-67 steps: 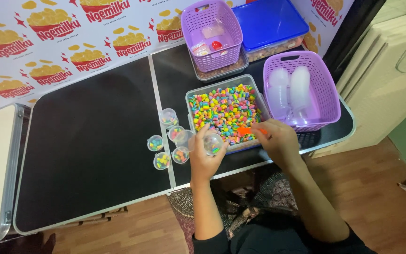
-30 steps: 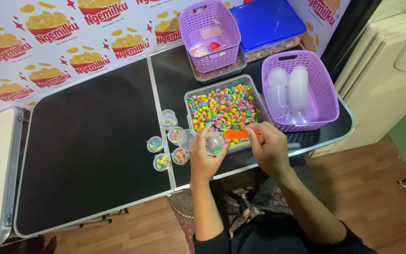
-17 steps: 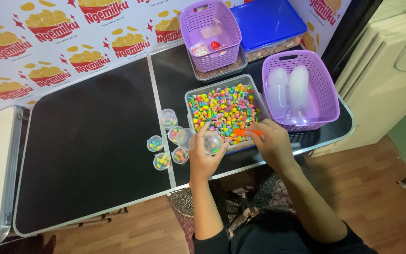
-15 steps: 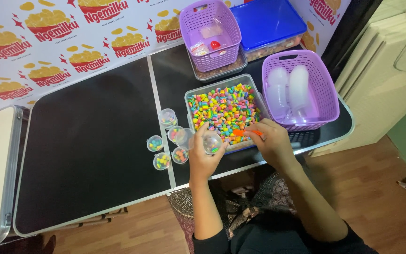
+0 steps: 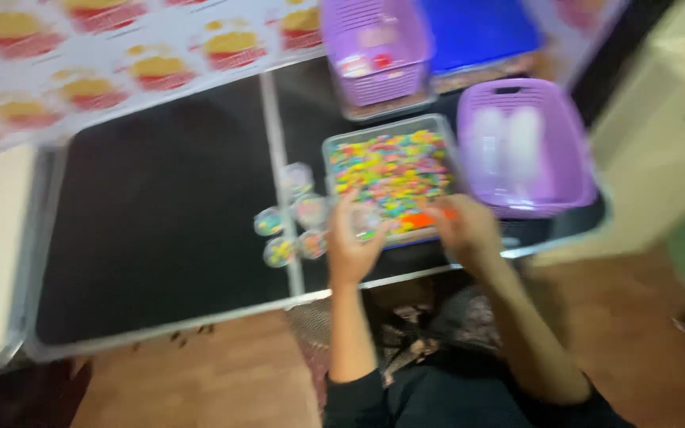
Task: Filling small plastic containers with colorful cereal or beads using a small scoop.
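Left hand (image 5: 350, 246): fingers clamped on a small clear cup (image 5: 366, 222), at the tray's near left corner.
Right hand (image 5: 463, 230): fingers pinched on an orange scoop (image 5: 422, 218), over the tray's near edge.
Tray (image 5: 390, 131): clear, full of coloured candy, on the black table (image 5: 160, 222).
Filled cups (image 5: 291, 226): clustered just left of the tray.
Baskets: purple, one right (image 5: 564, 150), one far (image 5: 370, 55).
View: blurred.

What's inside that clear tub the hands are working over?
The clear tub is filled with small multicoloured pieces. The picture is blurred, so their exact kind is unclear. The left hand and right hand cover its near edge, and the tub's bottom is hidden.
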